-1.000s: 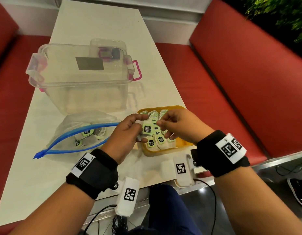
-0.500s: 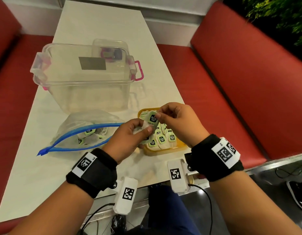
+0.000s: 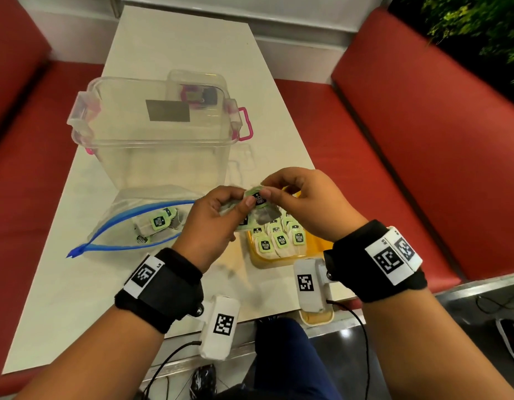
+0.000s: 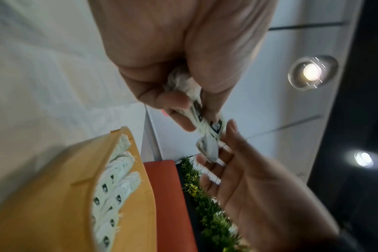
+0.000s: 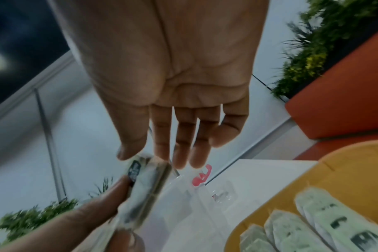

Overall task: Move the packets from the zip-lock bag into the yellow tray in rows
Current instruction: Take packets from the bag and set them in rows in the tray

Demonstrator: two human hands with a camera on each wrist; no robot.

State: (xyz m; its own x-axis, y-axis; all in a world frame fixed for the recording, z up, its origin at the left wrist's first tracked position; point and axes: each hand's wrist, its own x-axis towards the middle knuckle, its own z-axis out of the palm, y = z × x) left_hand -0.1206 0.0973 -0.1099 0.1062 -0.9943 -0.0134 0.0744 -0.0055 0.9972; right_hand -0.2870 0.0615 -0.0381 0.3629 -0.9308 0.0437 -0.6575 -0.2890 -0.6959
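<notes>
Both hands hover just above the yellow tray [image 3: 267, 262], which holds rows of green-tagged tea packets [image 3: 280, 239]. My left hand [image 3: 241, 199] grips a small bunch of packets [image 4: 196, 109]. The thumb and forefinger of my right hand [image 3: 267, 188] pinch the green tag of the top packet [image 3: 257, 197] in that bunch. In the right wrist view this packet [image 5: 145, 179] is blurred under the fingertips [image 5: 179, 153]. The zip-lock bag [image 3: 129, 226] lies open to the left of the tray, with a few packets [image 3: 160, 222] inside.
A large clear box with pink latches [image 3: 157, 131] stands behind the bag, with a smaller clear container [image 3: 196, 88] behind it. Red benches [image 3: 423, 140] flank the white table [image 3: 178, 47]. The tray sits near the table's front right edge.
Both hands have lifted from the tray's packets to just above it. The right hand now pinches the top packet of the left hand's bunch by its tag.
</notes>
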